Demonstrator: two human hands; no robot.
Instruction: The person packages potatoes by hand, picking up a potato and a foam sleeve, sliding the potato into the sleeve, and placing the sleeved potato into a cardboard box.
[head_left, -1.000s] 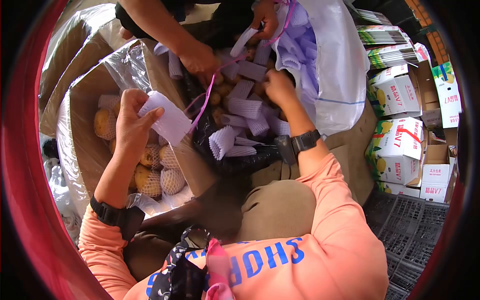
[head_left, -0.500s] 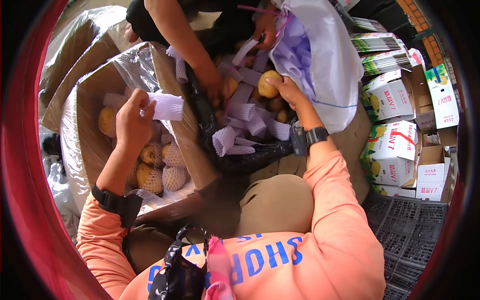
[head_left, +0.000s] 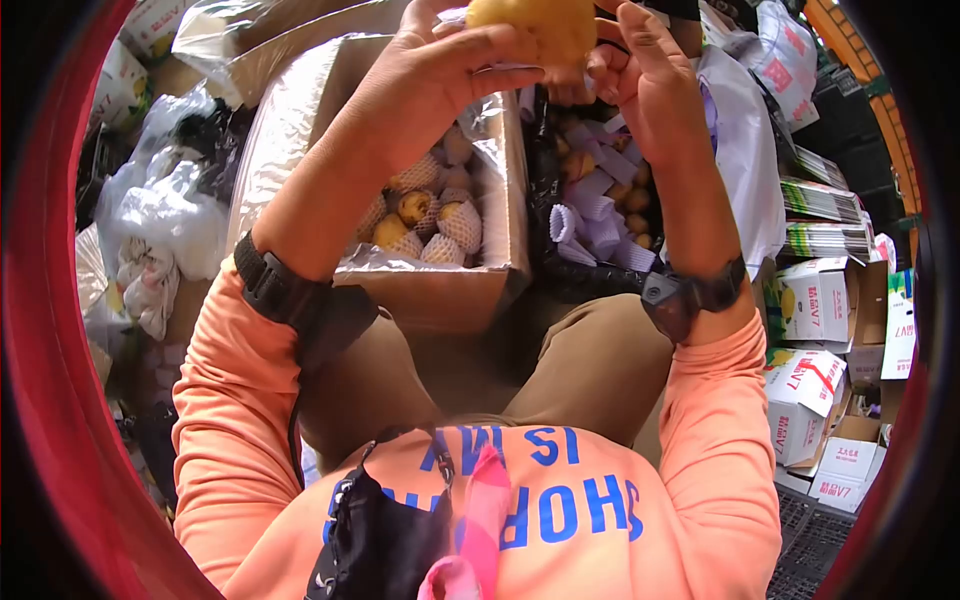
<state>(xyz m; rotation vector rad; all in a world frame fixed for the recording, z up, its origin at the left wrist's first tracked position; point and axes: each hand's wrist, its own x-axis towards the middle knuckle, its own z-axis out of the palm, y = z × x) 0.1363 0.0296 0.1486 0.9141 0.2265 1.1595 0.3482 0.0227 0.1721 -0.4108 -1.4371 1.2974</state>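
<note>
Cartons (head_left: 812,305) at right; yellow fruit (head_left: 540,28) between left hand (head_left: 440,62) and right hand (head_left: 652,80); cannot tell which pinches it

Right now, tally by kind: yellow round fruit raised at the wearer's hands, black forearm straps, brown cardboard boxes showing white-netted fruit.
Raised yellow round fruit: 1
Black forearm straps: 2
Brown cardboard box showing white-netted fruit: 1
Total: 4; netted fruit not counted, partly hidden

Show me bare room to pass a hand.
Probably the shadowed gap bordered by both knees and the carton; its bottom is unclear. Crowded: the carton's netted fruit, the foam sleeves beside it, the white boxes at right.
</note>
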